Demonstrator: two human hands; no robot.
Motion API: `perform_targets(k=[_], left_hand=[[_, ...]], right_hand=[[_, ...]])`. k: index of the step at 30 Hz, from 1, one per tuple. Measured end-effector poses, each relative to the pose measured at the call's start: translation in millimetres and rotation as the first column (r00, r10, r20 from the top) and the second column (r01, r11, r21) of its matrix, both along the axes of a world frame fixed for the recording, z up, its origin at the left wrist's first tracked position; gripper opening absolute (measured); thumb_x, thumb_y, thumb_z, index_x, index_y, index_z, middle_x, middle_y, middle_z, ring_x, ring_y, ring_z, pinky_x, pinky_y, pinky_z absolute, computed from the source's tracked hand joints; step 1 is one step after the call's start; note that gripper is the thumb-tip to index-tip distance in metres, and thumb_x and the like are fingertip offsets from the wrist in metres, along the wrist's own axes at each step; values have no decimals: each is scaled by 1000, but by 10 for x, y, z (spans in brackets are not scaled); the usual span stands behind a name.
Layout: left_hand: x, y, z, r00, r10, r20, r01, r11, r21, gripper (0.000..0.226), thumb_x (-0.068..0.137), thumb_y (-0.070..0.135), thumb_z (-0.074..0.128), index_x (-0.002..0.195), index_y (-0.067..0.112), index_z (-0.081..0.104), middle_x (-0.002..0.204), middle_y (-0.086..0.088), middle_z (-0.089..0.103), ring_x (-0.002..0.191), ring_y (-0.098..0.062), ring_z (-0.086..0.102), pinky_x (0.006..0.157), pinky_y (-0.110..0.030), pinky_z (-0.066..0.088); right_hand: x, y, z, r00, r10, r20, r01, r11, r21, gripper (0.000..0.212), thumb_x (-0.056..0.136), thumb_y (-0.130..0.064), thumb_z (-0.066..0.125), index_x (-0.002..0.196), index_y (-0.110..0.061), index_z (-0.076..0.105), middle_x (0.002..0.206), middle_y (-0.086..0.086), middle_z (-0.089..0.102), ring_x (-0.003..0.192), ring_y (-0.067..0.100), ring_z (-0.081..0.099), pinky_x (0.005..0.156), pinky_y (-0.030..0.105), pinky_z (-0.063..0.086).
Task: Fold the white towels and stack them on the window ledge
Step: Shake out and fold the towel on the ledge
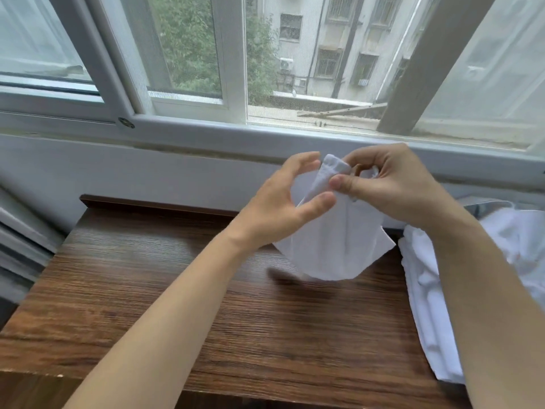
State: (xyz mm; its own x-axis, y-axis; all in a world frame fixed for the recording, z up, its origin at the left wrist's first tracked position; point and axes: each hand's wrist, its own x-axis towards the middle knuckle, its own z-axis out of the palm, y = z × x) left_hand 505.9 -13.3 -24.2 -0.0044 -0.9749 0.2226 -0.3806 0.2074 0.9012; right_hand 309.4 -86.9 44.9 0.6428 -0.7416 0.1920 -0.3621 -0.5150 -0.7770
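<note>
Above the dark wooden table (177, 290), a small white towel (333, 246) hangs from both hands, its lower edge just over the tabletop. The right hand (392, 187) pinches the towel's top corner with curled fingers and thumb, while the left hand (280, 208) holds its upper edge loosely between thumb and half-open fingers. A heap of white towels (436, 305) lies at the table's right side, below the window ledge (206, 134).

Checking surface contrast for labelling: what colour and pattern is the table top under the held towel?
Dark brown wood grain, on the table in the head view.
</note>
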Motion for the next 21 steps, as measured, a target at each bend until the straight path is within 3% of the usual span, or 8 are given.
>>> perform_targets(k=[5,10,13,17,19,21], left_hand=[[28,-177,102,972,-75,-222,84,996,29,39,85,25,80,119,9,69,117,-17,73,107,-21,70,102,-46,50],[143,-165,159,962,-81,-262,100,993,62,19,89,21,73,98,6,67,97,-13,70,89,-23,64,85,-39,53],[142,-111,202,969,-136,-206,167,976,143,29,94,22,72,110,-1,68,99,-13,73,91,-16,66,81,-29,55],[117,-36,234,987,-2,-160,25,990,141,15,98,8,69,98,-3,58,77,0,63,57,0,55,50,-10,40],[220,16,274,983,98,-152,-79,989,125,10,101,4,63,97,1,54,74,-2,61,47,0,51,41,-13,39],[403,63,284,966,189,-174,-172,979,107,11,103,6,60,95,6,52,82,-9,62,57,-8,59,42,-24,50]], right_hand=[[11,-17,-59,999,-7,31,6,999,40,5,88,-24,83,88,-20,81,63,2,70,63,11,57,64,28,43],[-28,-10,-131,999,-19,49,13,993,120,10,87,-22,83,89,-13,81,57,-10,65,58,0,54,61,11,40],[14,29,-179,998,-38,51,29,987,161,13,86,-27,84,86,-15,81,57,-5,63,52,2,45,52,12,34],[73,59,-254,998,-68,2,68,990,123,19,88,-40,82,89,-21,80,69,15,67,57,10,48,54,24,38],[44,17,-281,984,-178,31,169,967,191,21,91,-43,77,93,-22,77,74,18,64,57,16,52,52,29,43],[-69,-72,-281,954,-273,122,216,911,352,30,98,-39,69,100,-10,72,66,9,58,50,19,48,48,31,41]])
